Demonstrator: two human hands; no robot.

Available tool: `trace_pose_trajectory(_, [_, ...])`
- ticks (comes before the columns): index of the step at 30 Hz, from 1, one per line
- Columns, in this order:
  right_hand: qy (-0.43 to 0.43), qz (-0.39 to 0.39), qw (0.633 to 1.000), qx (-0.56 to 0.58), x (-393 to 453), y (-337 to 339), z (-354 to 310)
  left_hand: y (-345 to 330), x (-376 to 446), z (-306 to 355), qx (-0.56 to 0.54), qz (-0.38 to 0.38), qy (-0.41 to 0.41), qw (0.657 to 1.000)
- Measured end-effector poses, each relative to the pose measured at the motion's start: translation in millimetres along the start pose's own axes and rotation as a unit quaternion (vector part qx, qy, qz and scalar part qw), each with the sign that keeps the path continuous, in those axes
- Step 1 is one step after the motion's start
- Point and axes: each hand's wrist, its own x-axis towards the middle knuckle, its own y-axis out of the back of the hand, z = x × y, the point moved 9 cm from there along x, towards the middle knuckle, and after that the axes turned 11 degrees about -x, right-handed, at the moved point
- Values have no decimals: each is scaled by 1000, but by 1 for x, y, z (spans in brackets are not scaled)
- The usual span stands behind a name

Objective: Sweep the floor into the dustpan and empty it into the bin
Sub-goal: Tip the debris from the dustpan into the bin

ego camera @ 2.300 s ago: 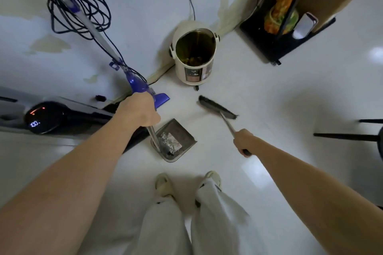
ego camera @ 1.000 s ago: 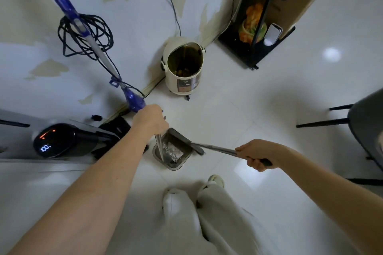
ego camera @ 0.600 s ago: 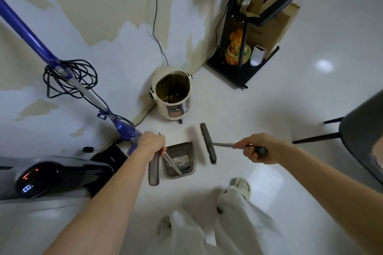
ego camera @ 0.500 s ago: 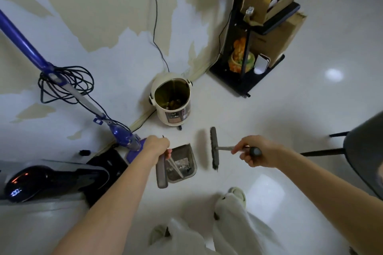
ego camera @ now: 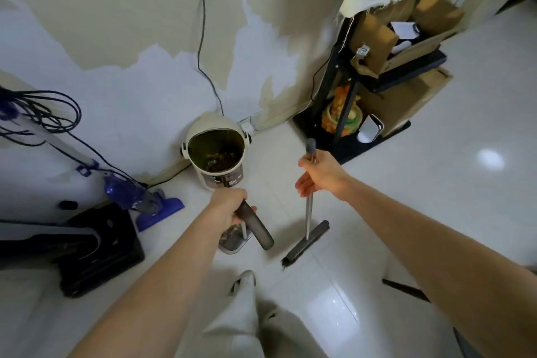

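My left hand [ego camera: 228, 206] grips the dark handle of the grey dustpan [ego camera: 232, 240], which hangs below it with debris inside, just in front of the cream round bin [ego camera: 216, 158]. The bin stands open against the wall with rubbish at its bottom. My right hand [ego camera: 318, 174] holds the metal shaft of the broom [ego camera: 308, 240] near its top. The broom stands nearly upright, and its dark brush head rests on the white floor to the right of the dustpan.
A blue stick vacuum [ego camera: 136, 197] with coiled cable leans on the wall at left, above a black appliance [ego camera: 96, 244]. A black rack [ego camera: 374, 90] with cardboard boxes stands at right. My legs and a shoe [ego camera: 244, 282] are below. A cord [ego camera: 203, 46] runs down the wall.
The broom has swung from lying level to standing upright, brush head down. The dustpan has been lifted and carried closer to the bin, and my view has tilted upward.
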Motion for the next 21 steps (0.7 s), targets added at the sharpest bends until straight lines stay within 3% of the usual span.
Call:
trace_pose_trajectory(5, [34,59,968,-240,67,31,-32,-33,26,28,48,-13,21,999])
trace_pose_trajectory(7, [42,66,955,-287,91,41,-42,-46,36,37,98,-19,36,994])
trace_pose_trajectory(14, [75,68,943,-316,182,49,-92,-87,73,93,173,4,-26,985])
trace_pose_trajectory(18, [102,30,937,-333,246,41,-123,-90,95,139,126,95,-14,987])
trace_pose_trajectory(21, [127,16,940,-317,298,39,-142,-110,114,172,76,118,4,990])
